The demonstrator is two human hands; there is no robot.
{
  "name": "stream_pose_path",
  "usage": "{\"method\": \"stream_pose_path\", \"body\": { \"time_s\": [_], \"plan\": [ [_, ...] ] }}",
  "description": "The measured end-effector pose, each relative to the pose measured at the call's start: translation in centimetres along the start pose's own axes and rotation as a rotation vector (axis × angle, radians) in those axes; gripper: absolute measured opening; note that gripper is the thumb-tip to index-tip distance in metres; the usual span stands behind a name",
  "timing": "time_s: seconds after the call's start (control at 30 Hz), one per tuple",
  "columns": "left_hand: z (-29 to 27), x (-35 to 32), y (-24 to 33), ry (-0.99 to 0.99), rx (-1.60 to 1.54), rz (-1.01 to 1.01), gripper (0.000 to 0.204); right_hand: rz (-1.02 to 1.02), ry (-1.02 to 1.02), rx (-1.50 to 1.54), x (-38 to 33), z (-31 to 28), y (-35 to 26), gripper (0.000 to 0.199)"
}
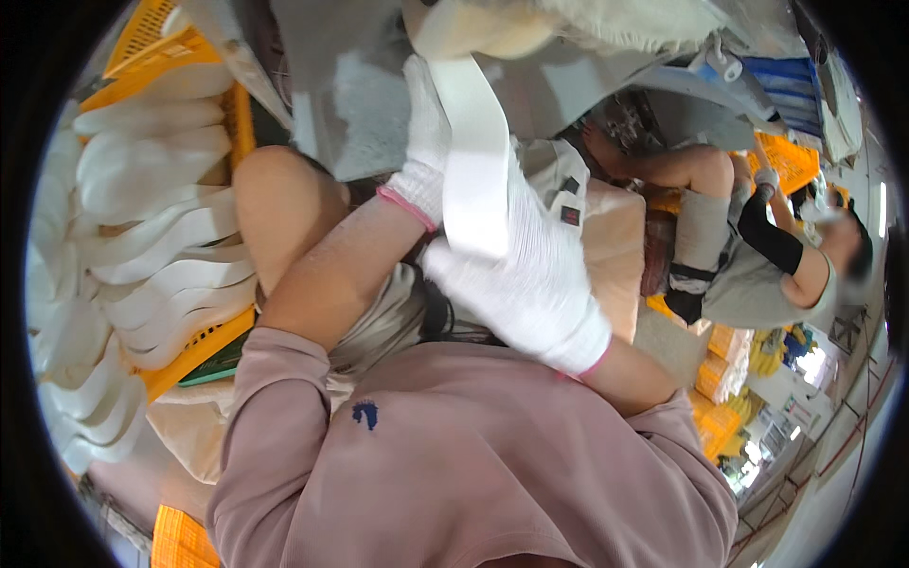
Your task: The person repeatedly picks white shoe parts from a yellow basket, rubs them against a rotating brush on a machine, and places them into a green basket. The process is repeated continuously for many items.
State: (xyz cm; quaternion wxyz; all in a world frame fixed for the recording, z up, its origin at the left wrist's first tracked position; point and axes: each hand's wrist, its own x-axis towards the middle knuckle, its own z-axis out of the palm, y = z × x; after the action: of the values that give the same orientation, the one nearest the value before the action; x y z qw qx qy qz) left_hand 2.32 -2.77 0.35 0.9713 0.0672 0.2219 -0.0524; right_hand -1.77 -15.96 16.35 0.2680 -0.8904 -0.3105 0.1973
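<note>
A white, smooth, gently curved shoe sole (476, 175) is held upright in front of me. My left hand (426, 133), in a white knit glove with a pink cuff, grips the sole's left edge near its upper part. My right hand (544, 284), gloved the same way, is closed round the lower end from the right, its thumb across the near side. The sole's top end meets a cream, fuzzy-edged buffing wheel (559, 28). Where they touch, the sole's tip is partly hidden.
To my left, several white soles (161, 227) lie stacked in a yellow crate (194, 364). Grey machine housing (346, 85) stands beyond my knees. On the right, another person (767, 256) sits working near an orange crate (786, 161).
</note>
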Motion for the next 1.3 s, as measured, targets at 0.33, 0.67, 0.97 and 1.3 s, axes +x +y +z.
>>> {"method": "stream_pose_path", "body": {
  "time_s": [0.33, 0.67, 0.97, 1.3],
  "plan": [
    [-0.3, 2.3, 4.9, 0.181, 0.123, 0.428, 0.044, -0.182, 0.393, -0.067, 6.7, 1.7, 1.9, 0.051],
    [0.6, -0.7, 2.5, 0.328, 1.314, 1.028, 0.042, -0.105, 0.558, 0.020, 8.9, 3.9, 1.9, 0.045],
    [-1.7, 1.3, 1.3, 0.126, 0.689, 0.720, 0.023, -0.045, 0.189, 0.058, 3.9, 0.3, 1.9, 0.048],
    [-0.7, 2.8, 3.5, 0.060, 0.203, 0.456, 0.049, -0.232, 0.031, -0.376, 3.7, -0.5, 0.7, 0.015]
  ]
}}
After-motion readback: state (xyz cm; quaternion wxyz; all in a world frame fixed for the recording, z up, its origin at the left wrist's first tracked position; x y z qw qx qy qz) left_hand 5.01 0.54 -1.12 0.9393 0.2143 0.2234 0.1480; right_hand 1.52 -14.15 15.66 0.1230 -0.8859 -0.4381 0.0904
